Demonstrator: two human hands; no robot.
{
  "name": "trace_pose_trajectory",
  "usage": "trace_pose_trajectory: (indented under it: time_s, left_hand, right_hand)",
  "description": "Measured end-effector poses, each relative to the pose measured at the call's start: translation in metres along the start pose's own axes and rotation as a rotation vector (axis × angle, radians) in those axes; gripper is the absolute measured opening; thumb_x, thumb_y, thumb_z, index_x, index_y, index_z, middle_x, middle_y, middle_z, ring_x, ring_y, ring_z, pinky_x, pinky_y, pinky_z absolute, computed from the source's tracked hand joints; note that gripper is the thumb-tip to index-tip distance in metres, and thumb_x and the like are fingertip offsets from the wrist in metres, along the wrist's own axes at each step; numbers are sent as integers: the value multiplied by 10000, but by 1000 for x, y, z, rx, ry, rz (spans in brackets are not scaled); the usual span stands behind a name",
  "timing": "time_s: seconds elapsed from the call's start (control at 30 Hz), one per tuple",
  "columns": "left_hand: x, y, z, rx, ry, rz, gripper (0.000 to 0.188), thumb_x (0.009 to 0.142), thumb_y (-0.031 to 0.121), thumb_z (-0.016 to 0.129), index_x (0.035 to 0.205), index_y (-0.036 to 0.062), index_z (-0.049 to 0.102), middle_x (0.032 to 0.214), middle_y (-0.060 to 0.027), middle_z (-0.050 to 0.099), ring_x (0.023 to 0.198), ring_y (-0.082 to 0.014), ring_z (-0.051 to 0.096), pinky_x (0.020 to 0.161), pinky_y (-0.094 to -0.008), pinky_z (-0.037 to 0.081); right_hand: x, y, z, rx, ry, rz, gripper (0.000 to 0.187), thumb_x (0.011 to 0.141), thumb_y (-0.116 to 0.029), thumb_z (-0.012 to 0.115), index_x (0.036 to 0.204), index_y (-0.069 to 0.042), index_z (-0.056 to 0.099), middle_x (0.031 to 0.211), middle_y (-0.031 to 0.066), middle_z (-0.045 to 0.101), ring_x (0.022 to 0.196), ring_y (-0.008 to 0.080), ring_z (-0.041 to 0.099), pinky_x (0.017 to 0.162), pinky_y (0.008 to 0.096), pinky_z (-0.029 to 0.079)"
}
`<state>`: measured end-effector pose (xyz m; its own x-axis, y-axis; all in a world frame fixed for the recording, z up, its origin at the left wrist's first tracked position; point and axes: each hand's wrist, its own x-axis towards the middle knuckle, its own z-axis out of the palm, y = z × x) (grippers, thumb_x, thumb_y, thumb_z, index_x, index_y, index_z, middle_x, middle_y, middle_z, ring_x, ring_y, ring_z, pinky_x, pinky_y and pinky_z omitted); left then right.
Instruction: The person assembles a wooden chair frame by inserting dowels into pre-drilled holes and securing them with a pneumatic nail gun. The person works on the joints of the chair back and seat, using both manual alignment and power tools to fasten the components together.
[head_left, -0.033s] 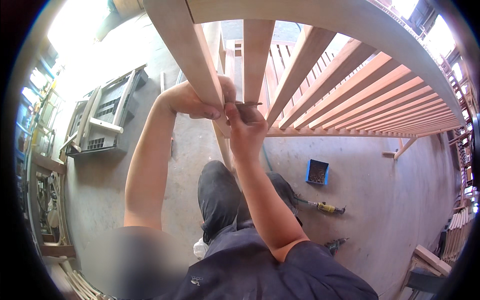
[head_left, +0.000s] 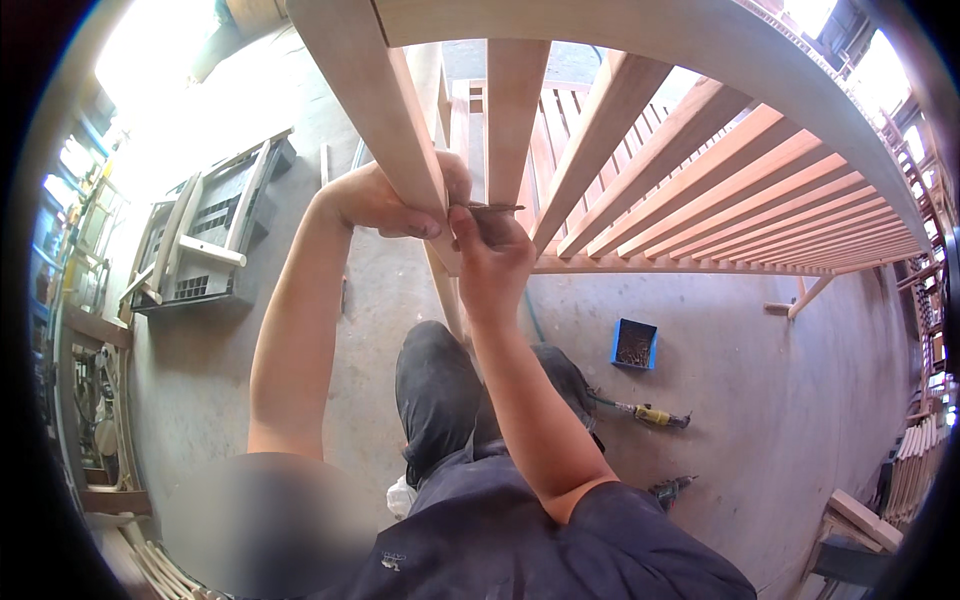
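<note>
A pale wooden slatted bench (head_left: 655, 265) stands tilted in front of me, its row of back slats running off to the right. My left hand (head_left: 395, 205) is wrapped around its square corner post (head_left: 415, 165), the thumb on the near side and fingers round the far side. Right beside the post, my right hand (head_left: 495, 250) is closed in a pinch. A thin brown strip (head_left: 497, 207) sticks out of the top of that hand; its exact kind is too small to tell. The right fingertips are close to the post's inner face.
On the floor to my right are a blue box (head_left: 635, 345) of small dark fasteners, a yellow corded power tool (head_left: 655, 415) and a dark drill (head_left: 672, 490). A dark pallet (head_left: 205, 225) with wooden frame parts lies to the left. Lumber (head_left: 865, 520) is at the lower right.
</note>
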<state>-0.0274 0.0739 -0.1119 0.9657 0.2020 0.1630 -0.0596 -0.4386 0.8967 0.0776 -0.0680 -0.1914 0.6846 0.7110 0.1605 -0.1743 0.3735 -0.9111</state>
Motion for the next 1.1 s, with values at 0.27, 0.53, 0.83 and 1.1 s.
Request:
trace_pose_trajectory:
  time_s: [0.27, 0.53, 0.83, 1.1]
  left_hand:
    - [-3, 5, 1, -27, 23, -149, 329, 663, 95, 802, 959, 47, 667, 917, -18, 650, 807, -108, 617, 747, -298, 531]
    - [-2, 8, 3, 207, 56, -109, 234, 633, 135, 769, 857, 122, 704, 861, 21, 689, 838, -138, 652, 1171, -416, 260]
    - [-3, 0, 6, 87, 70, 2, 362, 648, 128, 794, 978, 41, 675, 948, -35, 653, 920, -155, 644, 823, -309, 542]
    - [-1, -1, 11, -6, 101, -25, 470, 665, 201, 866, 1064, 35, 682, 1017, -48, 668, 963, -173, 645, 850, -319, 543]
  right_hand:
    - [8, -14, -10, -288, -26, -51, 154, 856, -107, 787, 846, 37, 733, 704, 66, 699, 553, 105, 617, 498, 246, 462]
    - [11, -6, -32, 44, -5, 18, 250, 921, -194, 754, 916, 31, 646, 725, 76, 687, 563, 122, 640, 494, 225, 460]
    - [15, -9, -30, 254, 111, -4, 218, 927, -141, 743, 935, 37, 617, 777, 137, 707, 649, 165, 699, 589, 255, 581]
    - [9, -12, -18, 415, 148, 111, 238, 906, -108, 761, 955, 52, 591, 845, 150, 709, 702, 187, 718, 652, 282, 615]
